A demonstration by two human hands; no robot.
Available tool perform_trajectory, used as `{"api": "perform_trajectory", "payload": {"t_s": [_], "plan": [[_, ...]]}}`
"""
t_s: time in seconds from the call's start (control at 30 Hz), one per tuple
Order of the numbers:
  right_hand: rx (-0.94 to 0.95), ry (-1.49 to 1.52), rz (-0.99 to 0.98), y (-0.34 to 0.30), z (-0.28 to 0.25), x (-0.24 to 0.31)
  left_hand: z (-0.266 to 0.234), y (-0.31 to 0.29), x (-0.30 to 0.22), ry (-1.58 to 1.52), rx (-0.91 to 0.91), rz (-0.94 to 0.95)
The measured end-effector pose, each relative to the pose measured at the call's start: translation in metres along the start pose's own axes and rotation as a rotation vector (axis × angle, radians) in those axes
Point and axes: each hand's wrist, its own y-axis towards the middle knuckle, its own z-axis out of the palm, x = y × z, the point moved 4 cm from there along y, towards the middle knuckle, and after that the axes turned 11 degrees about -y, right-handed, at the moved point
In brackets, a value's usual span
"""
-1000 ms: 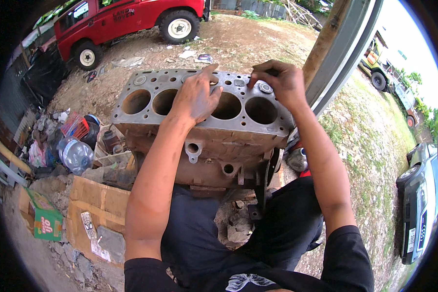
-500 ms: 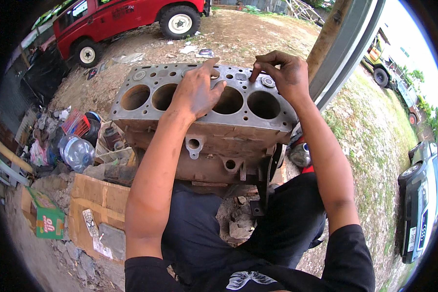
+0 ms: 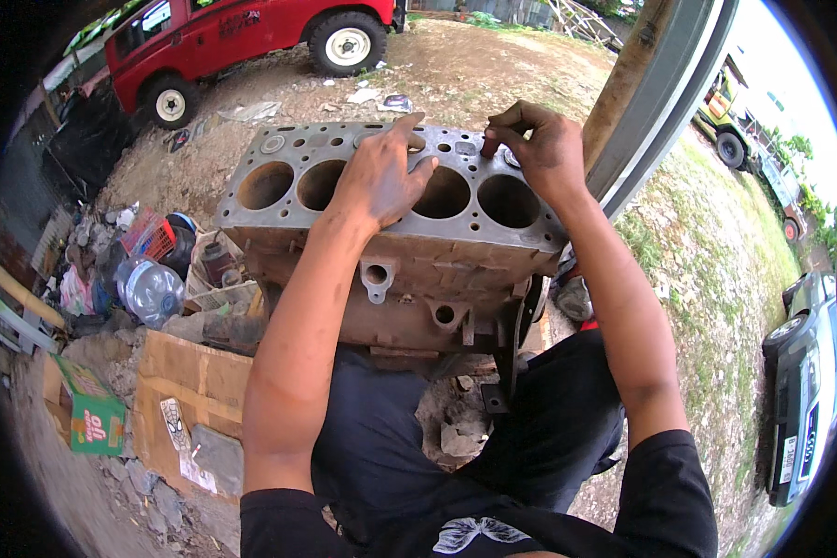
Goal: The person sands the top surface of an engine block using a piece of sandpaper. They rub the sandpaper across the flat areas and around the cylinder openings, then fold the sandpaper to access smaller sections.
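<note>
A grey-topped engine block (image 3: 381, 234) with a row of large round cylinder bores stands in front of me, its side rusty brown. My left hand (image 3: 386, 177) lies over the middle of the top face, thumb and fingers spread, covering part of it between two bores. Above the far right part of the top face, my right hand (image 3: 539, 149) is closed in a pinch. A short dark reddish-brown shape shows under its fingertips, upright near a small hole; whether it is a part or a fingertip is unclear. Beside that hand sits a round metal plug (image 3: 511, 157), partly covered.
Left of the block lie a clear plastic bottle (image 3: 153, 293), a red basket (image 3: 151, 237) and other clutter. Nearer are a flattened cardboard sheet (image 3: 163, 363) and a green box (image 3: 96, 423). A post (image 3: 646, 102) rises behind my right hand. Vehicles, including a red one (image 3: 242, 33), stand farther off.
My right hand has shifted slightly left and its fingertips have risen a little, uncovering more of the reddish-brown shape. My left hand keeps its place on the block. The view has moved slightly.
</note>
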Motion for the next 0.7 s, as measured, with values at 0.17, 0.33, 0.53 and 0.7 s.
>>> {"api": "perform_trajectory", "payload": {"t_s": [0.17,0.33,0.53,0.7], "plan": [[-0.009,-0.058,-0.108,0.001,0.005,-0.008,-0.001,-0.001,-0.007,-0.047,0.016,-0.022],[0.037,-0.099,-0.128,-0.002,0.014,-0.007,-0.003,-0.005,-0.016,-0.008,0.015,-0.022],[-0.046,-0.179,-0.138,-0.005,0.011,0.001,0.005,-0.019,-0.055,0.309,0.138,0.053],[-0.101,0.019,-0.037,0.001,-0.014,0.011,0.015,-0.017,-0.057,0.347,0.181,0.054]]}}
